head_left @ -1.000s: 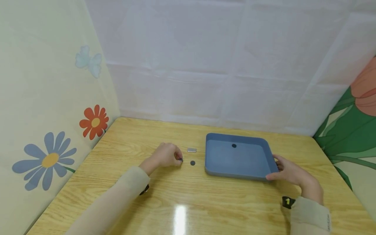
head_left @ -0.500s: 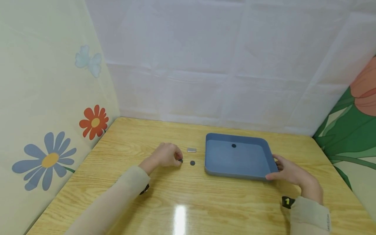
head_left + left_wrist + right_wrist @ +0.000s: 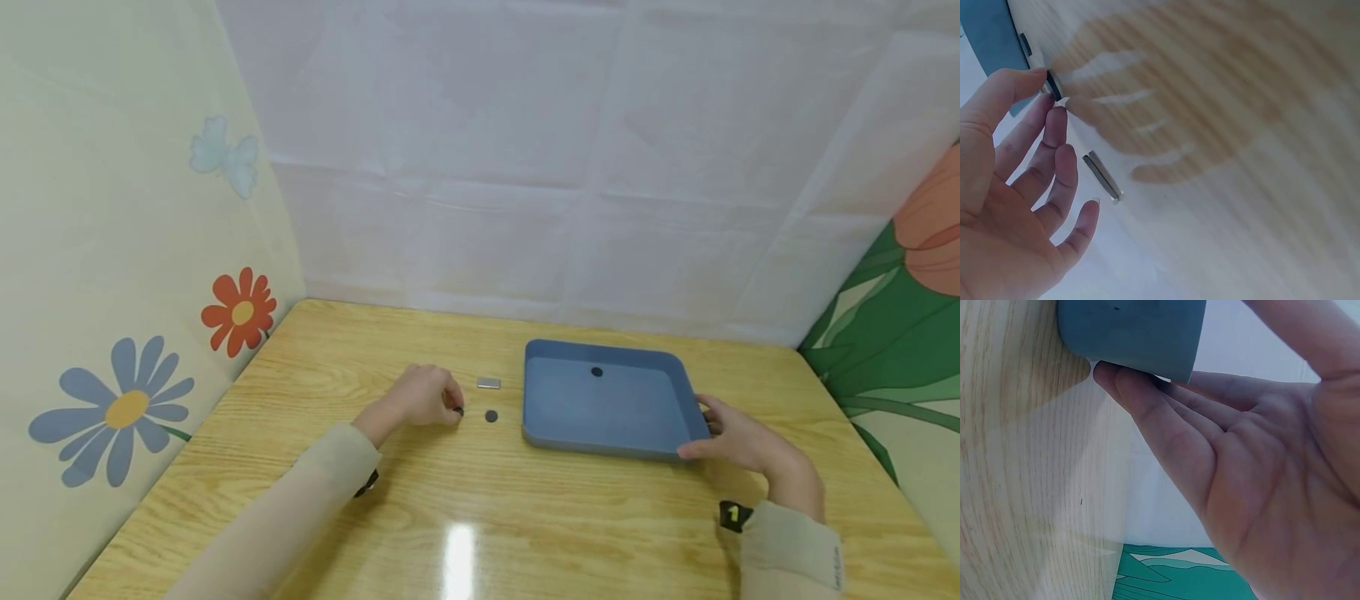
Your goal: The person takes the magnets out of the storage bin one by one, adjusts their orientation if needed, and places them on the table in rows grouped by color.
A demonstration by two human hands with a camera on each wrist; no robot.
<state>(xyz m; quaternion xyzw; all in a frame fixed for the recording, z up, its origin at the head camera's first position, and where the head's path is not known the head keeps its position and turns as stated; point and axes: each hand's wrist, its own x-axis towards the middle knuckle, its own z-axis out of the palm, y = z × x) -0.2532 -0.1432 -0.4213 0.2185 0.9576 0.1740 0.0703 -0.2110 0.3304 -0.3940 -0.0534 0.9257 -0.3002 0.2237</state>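
Note:
In the head view my left hand is low over the wooden table, left of the tray. Its thumb and index finger pinch a small dark disc, seen edge-on in the left wrist view; the other fingers are loosely bent. A second dark disc lies flat just right of that hand. Behind it is a small silver rectangular piece. My right hand grips the blue-grey tray at its near right corner, thumb at the front and fingers along the outer right wall. Another dark disc lies inside the tray.
The wooden table meets a white cloth backdrop behind the tray. A flower-printed panel stands along the left edge, and a leaf-printed panel along the right.
The disc in my left fingers has shifted slightly left and looks darker. Both hands stay almost in place, and the tray has not visibly moved.

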